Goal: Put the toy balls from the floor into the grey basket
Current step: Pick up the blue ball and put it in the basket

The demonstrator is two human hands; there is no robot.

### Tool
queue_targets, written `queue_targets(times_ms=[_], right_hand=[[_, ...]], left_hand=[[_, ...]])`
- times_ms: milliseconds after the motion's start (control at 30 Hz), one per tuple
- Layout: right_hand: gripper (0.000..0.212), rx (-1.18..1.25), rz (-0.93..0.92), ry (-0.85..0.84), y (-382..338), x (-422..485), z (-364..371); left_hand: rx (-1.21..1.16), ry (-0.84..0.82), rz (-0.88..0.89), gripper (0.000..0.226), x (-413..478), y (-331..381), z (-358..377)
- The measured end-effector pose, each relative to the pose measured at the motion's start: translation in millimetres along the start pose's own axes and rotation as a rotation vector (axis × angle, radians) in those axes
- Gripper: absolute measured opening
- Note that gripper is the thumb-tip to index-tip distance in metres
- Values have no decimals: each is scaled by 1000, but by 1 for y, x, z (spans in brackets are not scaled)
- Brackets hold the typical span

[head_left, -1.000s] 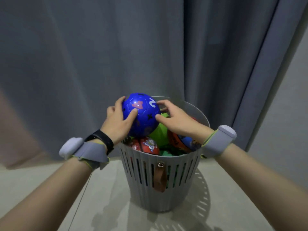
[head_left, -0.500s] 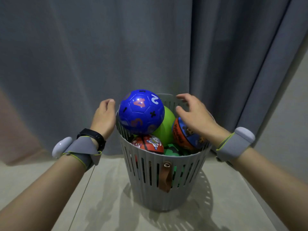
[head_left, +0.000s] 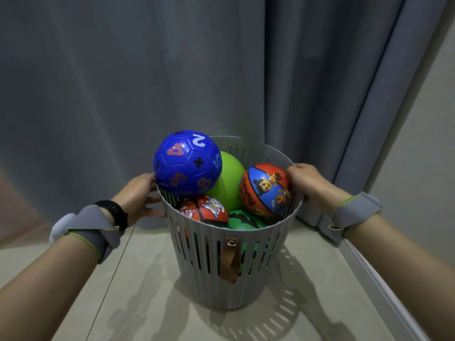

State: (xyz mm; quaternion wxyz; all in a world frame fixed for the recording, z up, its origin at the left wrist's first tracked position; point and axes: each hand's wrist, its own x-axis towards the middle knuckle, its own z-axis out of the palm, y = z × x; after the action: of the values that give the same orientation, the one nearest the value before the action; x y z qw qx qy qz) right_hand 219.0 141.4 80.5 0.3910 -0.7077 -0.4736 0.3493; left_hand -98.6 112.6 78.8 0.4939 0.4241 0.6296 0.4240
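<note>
The grey slatted basket (head_left: 209,267) stands on the floor, filled to the top with toy balls. A blue number ball (head_left: 187,163) sits highest, at the left rim. Behind it is a plain green ball (head_left: 230,180), and an orange-and-blue cartoon ball (head_left: 267,190) lies at the right. A red cartoon ball (head_left: 204,211) and a dark green ball (head_left: 246,220) lie lower at the front. My left hand (head_left: 140,195) presses on the basket's left wall under the rim. My right hand (head_left: 310,183) grips the right rim, fingers beside the orange ball.
A grey curtain (head_left: 123,82) hangs right behind the basket. A pale wall (head_left: 418,143) with a white baseboard (head_left: 369,274) runs along the right. The basket has a brown leather tab (head_left: 231,259) on its front. Pale floor lies in front.
Both hands let go of the blue ball, which now rests on top of the pile. They moved apart and down onto the basket's left and right sides.
</note>
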Motion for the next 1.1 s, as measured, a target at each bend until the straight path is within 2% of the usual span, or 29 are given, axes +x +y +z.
queue_targets(times_ms=[100,233,467,600,700,800,1100], right_hand=[[30,-79,-77,9,6,2,-13],[48,-350,-180,55,0,-10,-31],[40,-469,-116,261,16,-4,-77],[38,-470,-68,366,32,11,-114],[48,-430,-31,431,47,25,-135],[51,-367,-61,468,59,37,-144],[49,-148,-39,520,77,84,-164]], left_hand=[[-26,-34,17,30,-1,2,8],[-49,-39,8,32,-2,5,23],[-120,-170,37,26,-7,7,83],[-172,-288,59,33,-5,8,129],[-171,-384,86,47,-4,10,159],[-148,-411,123,53,1,13,177],[-185,-372,172,40,29,21,211]])
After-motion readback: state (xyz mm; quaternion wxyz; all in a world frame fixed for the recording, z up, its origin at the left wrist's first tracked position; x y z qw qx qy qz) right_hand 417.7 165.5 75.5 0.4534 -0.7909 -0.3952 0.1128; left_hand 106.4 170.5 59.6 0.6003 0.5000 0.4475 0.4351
